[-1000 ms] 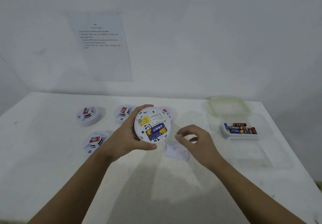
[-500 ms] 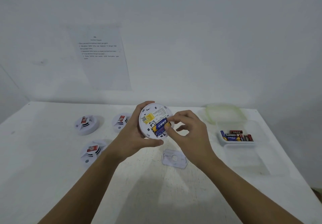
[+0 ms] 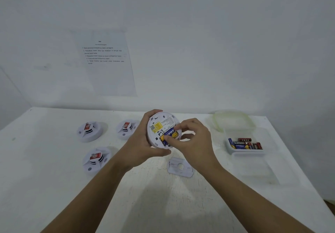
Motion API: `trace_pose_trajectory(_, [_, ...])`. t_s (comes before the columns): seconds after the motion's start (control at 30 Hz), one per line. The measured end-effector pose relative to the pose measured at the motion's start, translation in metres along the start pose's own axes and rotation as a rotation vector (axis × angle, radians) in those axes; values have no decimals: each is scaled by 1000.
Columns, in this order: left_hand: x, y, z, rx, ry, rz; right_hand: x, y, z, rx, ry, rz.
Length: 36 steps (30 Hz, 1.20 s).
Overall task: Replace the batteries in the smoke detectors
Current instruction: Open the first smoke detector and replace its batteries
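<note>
My left hand (image 3: 141, 147) grips a round white smoke detector (image 3: 159, 124) above the table, its back turned toward me. A yellow sticker and blue-and-yellow batteries (image 3: 170, 134) show in its open compartment. My right hand (image 3: 194, 138) pinches those batteries with thumb and fingertips. The detector's removed white back plate (image 3: 180, 167) lies flat on the table just below my hands. A clear tray (image 3: 244, 152) at the right holds several loose batteries (image 3: 244, 143), red and blue.
Three more white smoke detectors lie on the table to the left: one (image 3: 89, 130), another (image 3: 126, 128) and a third (image 3: 96, 159). A clear lid (image 3: 232, 119) rests behind the tray. A printed sheet (image 3: 105, 60) hangs on the wall. The table's right edge (image 3: 308, 187) runs close by.
My right hand rose from above the back plate to the detector and closed its fingertips on the batteries. The left hand lifted the detector slightly and tilted it.
</note>
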<state>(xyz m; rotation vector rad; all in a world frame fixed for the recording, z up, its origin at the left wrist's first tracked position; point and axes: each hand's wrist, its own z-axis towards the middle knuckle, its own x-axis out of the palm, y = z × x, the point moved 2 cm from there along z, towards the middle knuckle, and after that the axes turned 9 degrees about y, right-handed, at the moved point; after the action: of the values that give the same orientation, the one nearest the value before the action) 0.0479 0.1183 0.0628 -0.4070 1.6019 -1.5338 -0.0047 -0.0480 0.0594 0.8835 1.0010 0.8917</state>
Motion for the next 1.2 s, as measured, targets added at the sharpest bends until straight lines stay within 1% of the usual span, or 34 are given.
trace_pose_trajectory(0.13, [0, 0, -1, -23, 16, 1, 1, -3, -1, 23, 37, 10])
trace_pose_trajectory(0.3, [2, -1, -2, -31, 55, 35, 3, -3, -4, 16, 54, -153])
trace_pose_trajectory(0.43, [2, -4, -4, -16, 94, 45, 4, -2, -2, -35, 52, -293])
trace_pose_trajectory(0.53, [1, -7, -4, -9, 123, 51, 5, -2, -1, -73, 58, -351])
trace_pose_trajectory(0.6, [-1, -8, -5, -15, 134, 48, 4, -2, -1, -100, 76, -356])
trace_pose_trajectory(0.73, [-6, -7, -7, -43, 114, 0, -3, 0, -5, -192, 90, -275])
trace_pose_trajectory(0.87, [-4, -9, -4, -63, 145, -38, -4, -2, -7, -285, 120, -326])
trace_pose_trajectory(1.03, [-2, -8, 0, -105, 204, -66, -9, -5, -2, -297, 279, -196])
trace_pose_trajectory(1.13, [-5, -8, 2, -100, 197, -61, -16, -7, 1, -309, 404, -255])
trace_pose_trajectory(1.2, [-5, -8, 4, -92, 200, -58, -19, -7, 3, -357, 438, -333])
